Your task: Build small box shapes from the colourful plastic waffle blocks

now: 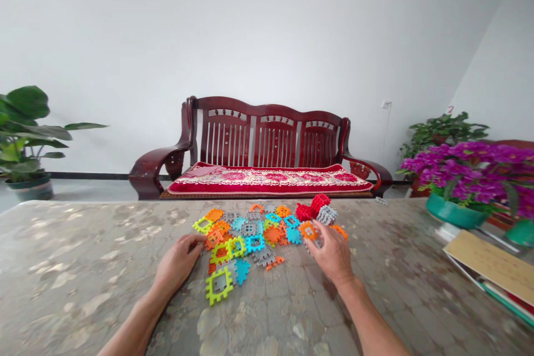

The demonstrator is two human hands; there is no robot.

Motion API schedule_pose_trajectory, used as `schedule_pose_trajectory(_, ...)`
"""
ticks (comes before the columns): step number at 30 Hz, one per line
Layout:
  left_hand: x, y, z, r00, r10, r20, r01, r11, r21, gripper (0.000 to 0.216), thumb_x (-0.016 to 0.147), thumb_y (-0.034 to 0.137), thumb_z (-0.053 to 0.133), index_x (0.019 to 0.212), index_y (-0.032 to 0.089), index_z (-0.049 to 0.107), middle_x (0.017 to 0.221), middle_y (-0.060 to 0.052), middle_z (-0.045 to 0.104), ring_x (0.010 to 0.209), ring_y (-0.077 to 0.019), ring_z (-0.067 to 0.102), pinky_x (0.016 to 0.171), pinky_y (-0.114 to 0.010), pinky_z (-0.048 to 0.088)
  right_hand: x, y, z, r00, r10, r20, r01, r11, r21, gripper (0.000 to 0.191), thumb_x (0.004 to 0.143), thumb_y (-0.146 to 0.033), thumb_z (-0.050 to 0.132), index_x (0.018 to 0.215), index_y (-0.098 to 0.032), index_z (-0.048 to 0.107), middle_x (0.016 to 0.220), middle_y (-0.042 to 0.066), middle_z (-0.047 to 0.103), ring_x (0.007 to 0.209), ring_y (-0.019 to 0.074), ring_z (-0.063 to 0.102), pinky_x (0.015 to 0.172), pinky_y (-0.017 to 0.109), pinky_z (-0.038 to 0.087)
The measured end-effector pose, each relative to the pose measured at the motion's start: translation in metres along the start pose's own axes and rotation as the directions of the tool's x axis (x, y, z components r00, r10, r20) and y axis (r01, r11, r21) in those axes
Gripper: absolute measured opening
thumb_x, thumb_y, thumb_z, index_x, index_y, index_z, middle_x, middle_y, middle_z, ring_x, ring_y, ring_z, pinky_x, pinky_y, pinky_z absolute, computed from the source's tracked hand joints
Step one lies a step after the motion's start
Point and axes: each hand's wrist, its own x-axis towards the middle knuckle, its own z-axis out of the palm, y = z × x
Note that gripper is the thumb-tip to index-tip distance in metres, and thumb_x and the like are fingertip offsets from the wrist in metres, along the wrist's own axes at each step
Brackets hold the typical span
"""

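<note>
A spread of flat interlocking plastic tiles [254, 243] in orange, blue, lime green and grey lies on the table in front of me. My left hand [179, 261] rests at the pile's left edge, its fingers loosely bent and apart, the fingertips close to an orange tile [213, 238]. At the right side, my right hand [332, 253] has thumb and fingers around an orange-and-grey interlocking block [308, 230]. Just beyond it sit red built-up blocks [320, 202] and a grey built-up block [326, 215]. A lime green square tile [219, 286] lies nearest to me.
The patterned table [258, 328] stretches to both sides. Purple flowers in a teal pot [454, 210] and a stack of papers [494, 267] stand at the right. Behind the table is a dark red wooden bench [273, 142]; a potted plant [29, 183] is at left.
</note>
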Motion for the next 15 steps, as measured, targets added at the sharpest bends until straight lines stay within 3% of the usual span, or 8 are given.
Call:
schedule_pose_trajectory(4, 0.000, 0.001, 0.000, 1.000, -0.007, 0.002, 0.007, 1.000, 0.001, 0.032, 0.082, 0.036, 0.045, 0.097, 0.025, 0.072, 0.111, -0.003, 0.071, 0.101, -0.0191, 0.066, 0.091, -0.027, 0.047, 0.006, 0.034, -0.013, 0.989, 0.132, -0.069, -0.141, 0.980, -0.144, 0.046, 0.081, -0.043, 0.060, 0.120, -0.019, 0.062, 0.105, 0.009, 0.072, 0.091, 0.0243, 0.064, 0.083, 0.035, 0.045)
schedule_pose_trajectory(7, 0.001, -0.001, 0.001, 1.000, 0.001, -0.003, -0.001, 1.000, -0.005, 0.032, 0.082, 0.036, 0.045, 0.098, 0.026, 0.071, 0.112, -0.002, 0.071, 0.102, -0.0192, 0.066, 0.092, -0.027, 0.046, 0.008, 0.053, -0.024, 0.971, 0.234, -0.051, -0.239, 0.947, -0.215, 0.048, 0.080, -0.043, 0.060, 0.123, -0.020, 0.060, 0.105, 0.007, 0.073, 0.091, 0.0245, 0.063, 0.082, 0.035, 0.043)
schedule_pose_trajectory(15, 0.001, -0.002, 0.001, 1.000, 0.004, -0.004, -0.004, 1.000, -0.013, 0.031, 0.081, 0.035, 0.047, 0.097, 0.026, 0.072, 0.111, -0.002, 0.072, 0.102, -0.0199, 0.066, 0.092, -0.028, 0.046, 0.006, 0.062, -0.030, 0.944, 0.324, 0.067, -0.283, 0.896, -0.342, 0.052, 0.081, -0.040, 0.059, 0.129, -0.022, 0.056, 0.111, 0.006, 0.072, 0.097, 0.0258, 0.061, 0.083, 0.037, 0.040)
